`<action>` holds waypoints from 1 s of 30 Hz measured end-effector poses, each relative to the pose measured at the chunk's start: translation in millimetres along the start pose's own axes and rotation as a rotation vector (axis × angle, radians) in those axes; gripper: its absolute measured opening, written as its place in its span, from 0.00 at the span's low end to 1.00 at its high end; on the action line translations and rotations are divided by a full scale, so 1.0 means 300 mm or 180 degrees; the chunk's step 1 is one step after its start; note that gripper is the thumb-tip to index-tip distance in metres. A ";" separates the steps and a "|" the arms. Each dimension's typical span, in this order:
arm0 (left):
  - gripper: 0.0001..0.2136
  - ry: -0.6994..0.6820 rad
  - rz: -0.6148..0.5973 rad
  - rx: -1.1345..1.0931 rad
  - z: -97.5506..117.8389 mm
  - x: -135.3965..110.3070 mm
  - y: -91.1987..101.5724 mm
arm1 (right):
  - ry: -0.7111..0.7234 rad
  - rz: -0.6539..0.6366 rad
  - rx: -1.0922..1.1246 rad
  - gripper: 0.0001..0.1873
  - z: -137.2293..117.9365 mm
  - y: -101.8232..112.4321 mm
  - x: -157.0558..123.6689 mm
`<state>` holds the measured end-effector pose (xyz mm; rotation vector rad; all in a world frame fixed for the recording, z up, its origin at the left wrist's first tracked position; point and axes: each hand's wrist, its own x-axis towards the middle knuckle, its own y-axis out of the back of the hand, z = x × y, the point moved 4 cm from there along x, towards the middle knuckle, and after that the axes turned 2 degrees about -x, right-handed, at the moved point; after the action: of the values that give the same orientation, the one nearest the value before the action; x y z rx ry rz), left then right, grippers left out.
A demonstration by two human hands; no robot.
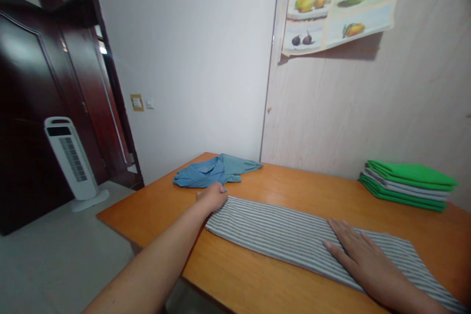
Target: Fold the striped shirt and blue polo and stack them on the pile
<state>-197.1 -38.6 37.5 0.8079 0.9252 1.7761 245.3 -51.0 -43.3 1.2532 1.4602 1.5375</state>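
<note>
A striped grey-and-white cloth (272,230), folded into a long strip, lies across the front of the wooden table (294,184). It looks like a garment, but its kind is hard to make out. At its left end my left hand (214,197) is closed on the far corner, fingers curled and partly hidden. My right hand (353,248) rests flat on the cloth toward its right end, fingers stretched and thumb apart. Just beyond my left hand lies a crumpled blue collared shirt (206,171), apart from the striped cloth.
At the table's right rear sits a stack of folded green and grey cloths (408,184). A wall with a fruit print (340,10) stands behind the table. A white tower fan (73,162) is on the floor at left, by a dark door (25,108).
</note>
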 end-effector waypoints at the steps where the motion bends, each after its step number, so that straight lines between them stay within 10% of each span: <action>1: 0.06 -0.0055 0.0101 0.0116 0.012 -0.010 0.010 | 0.0007 0.0011 0.0017 0.43 -0.001 0.001 0.000; 6: 0.14 -0.0762 0.0241 0.0373 0.118 -0.104 -0.002 | 0.0033 0.0043 0.0054 0.43 0.007 -0.004 -0.002; 11: 0.28 -0.1696 -0.0497 0.0731 0.144 -0.201 -0.108 | 0.0065 0.0036 0.0033 0.43 0.011 -0.008 -0.002; 23: 0.42 -0.1561 -0.0920 0.1137 0.085 -0.184 -0.135 | -0.0059 -0.0236 0.0004 0.45 -0.045 0.050 -0.004; 30: 0.36 -0.2151 -0.0668 0.0874 0.317 -0.272 -0.162 | -0.0126 -0.0309 0.0021 0.46 -0.069 0.079 -0.005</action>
<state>-69.2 -79.3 33.0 1.3258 0.7589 1.0834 230.0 -63.0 -18.8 1.1924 1.4799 1.4373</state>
